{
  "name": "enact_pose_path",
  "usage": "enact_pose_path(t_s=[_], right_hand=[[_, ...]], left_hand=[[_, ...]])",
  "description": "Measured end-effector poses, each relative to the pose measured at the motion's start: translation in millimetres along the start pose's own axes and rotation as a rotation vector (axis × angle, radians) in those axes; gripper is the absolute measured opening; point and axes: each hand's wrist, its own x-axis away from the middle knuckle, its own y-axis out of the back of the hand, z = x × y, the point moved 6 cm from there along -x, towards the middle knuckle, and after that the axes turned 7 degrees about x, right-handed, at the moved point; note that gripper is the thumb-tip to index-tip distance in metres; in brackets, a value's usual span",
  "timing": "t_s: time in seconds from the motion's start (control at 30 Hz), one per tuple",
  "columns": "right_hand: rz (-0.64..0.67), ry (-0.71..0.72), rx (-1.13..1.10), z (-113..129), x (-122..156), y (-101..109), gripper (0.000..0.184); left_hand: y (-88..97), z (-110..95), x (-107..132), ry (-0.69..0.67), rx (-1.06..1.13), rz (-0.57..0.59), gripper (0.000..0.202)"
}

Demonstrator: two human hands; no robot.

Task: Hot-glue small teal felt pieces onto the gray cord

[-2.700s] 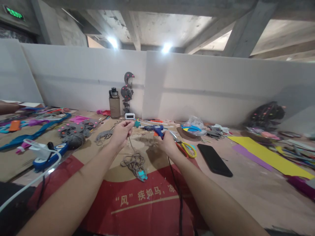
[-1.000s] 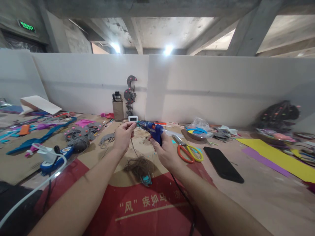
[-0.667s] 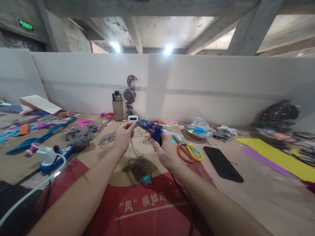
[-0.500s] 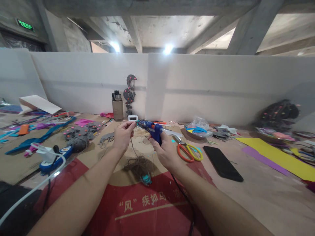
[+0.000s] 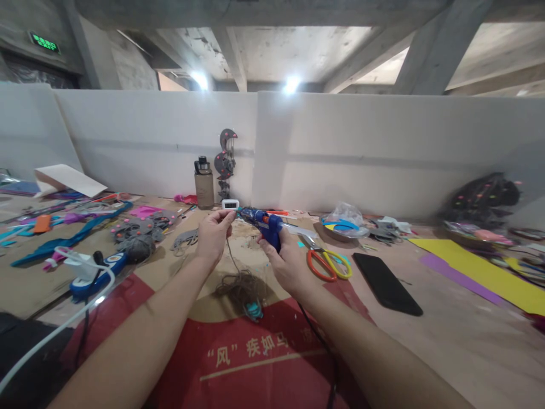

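Note:
My right hand (image 5: 286,258) is wrapped round a blue hot glue gun (image 5: 268,226), with a clear glue stick (image 5: 298,230) sticking out of its back end. The gun's nozzle points left, right up to the fingertips of my left hand (image 5: 214,234). Those fingers pinch the end of a brown cord (image 5: 232,255), near a small bit of teal. From there the cord hangs down to a loose tangle of brown cord (image 5: 238,287) on the board, with a teal piece (image 5: 254,310) at its edge. Whether the nozzle touches the cord I cannot tell.
Scissors (image 5: 327,264) with orange and yellow handles and a black phone (image 5: 386,284) lie to the right. A bottle (image 5: 204,184) and a small white timer (image 5: 230,204) stand behind my hands. At left are a blue power strip (image 5: 100,278) and a grey yarn ball (image 5: 138,248).
Both hands hold their places, with the glue gun's nozzle still at the left fingertips. The whole view has shifted very slightly.

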Motion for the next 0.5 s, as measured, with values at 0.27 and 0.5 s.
enact_pose_path(t_s=[0.27, 0.5], right_hand=[[-0.007, 0.007, 0.002, 0.6, 0.5, 0.8, 0.028], [-0.013, 0.001, 0.008, 0.3, 0.2, 1.6, 0.026]], left_hand=[[-0.3, -0.7, 0.1, 0.014, 0.02, 0.003, 0.031], [-0.6, 0.1, -0.3, 0.015, 0.024, 0.0, 0.029]])
